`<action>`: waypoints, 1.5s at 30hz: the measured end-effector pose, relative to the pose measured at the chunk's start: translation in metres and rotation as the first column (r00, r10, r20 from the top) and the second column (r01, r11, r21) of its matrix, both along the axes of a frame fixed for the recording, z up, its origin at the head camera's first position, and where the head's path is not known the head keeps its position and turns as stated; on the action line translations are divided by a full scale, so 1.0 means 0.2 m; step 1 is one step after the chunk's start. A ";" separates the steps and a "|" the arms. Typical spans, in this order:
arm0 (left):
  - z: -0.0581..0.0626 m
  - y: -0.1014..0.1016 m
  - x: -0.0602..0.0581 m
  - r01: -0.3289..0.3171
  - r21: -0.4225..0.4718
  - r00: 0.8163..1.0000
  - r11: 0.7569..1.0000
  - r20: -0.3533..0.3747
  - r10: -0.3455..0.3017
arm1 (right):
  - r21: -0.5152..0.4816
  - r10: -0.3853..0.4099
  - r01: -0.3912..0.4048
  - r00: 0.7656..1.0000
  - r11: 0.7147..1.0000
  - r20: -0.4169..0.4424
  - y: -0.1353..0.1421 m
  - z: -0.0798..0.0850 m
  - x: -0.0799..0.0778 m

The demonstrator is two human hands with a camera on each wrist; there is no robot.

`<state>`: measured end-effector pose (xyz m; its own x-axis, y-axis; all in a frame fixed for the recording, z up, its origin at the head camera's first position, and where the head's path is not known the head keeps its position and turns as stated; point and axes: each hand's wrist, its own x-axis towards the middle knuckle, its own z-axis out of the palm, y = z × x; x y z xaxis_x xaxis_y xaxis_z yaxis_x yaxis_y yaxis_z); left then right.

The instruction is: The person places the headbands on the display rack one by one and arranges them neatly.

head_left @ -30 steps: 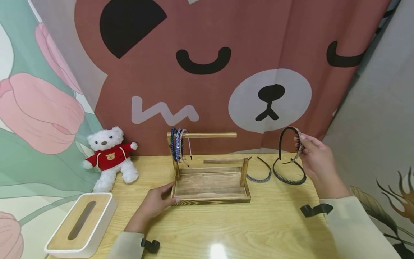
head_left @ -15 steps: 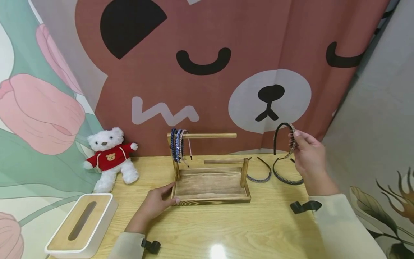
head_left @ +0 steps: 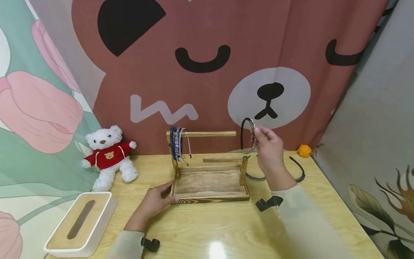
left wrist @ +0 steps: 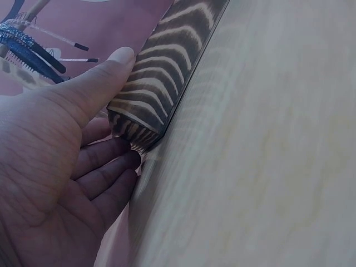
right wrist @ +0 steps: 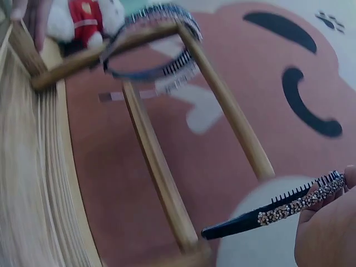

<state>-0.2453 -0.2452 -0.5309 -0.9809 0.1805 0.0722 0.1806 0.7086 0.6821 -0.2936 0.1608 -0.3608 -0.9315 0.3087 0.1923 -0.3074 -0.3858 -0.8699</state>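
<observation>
The right hand [head_left: 271,151] is pinching a beaded headband [head_left: 252,133] between thumb and fingers, closed firmly enough to be keeping it upright in the air, its toothed inner side showing in the right wrist view. The headband is hovering just beside the free end of the upper bar [head_left: 210,134], apart from it. The left hand [head_left: 157,201] is curling round the front left corner of the wooden stand [head_left: 210,200], its thumb resting on the rim and its fingers bending along the end. A cluster of headbands [head_left: 177,144] is hanging at the left end of that bar, while the lower bar [head_left: 223,160] is bearing nothing. Right of the stand, two more headbands [head_left: 301,173] are lying on the counter [head_left: 194,230], the right arm partly covering them. Farther out, an orange pompom [head_left: 304,150] is sitting near the back right corner; a white plush bear [head_left: 109,158] in a red top is leaning at the left, behind a tissue box [head_left: 101,230].
</observation>
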 end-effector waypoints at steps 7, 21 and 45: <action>0.01 -0.01 -0.01 0.007 0.005 1.000 1.000 -0.007 -0.007 | 0.130 0.033 -0.037 0.999 0.991 0.033 -0.31 0.01 0.00; 0.00 0.00 0.01 0.004 0.015 1.000 1.000 0.010 -0.004 | 0.319 0.009 -0.040 0.995 0.947 0.096 -0.75 -0.13 0.00; 0.00 0.00 -0.01 0.002 -0.005 1.000 1.000 -0.020 -0.002 | 0.488 -0.095 0.115 0.993 0.865 -0.065 -0.97 -0.18 -0.01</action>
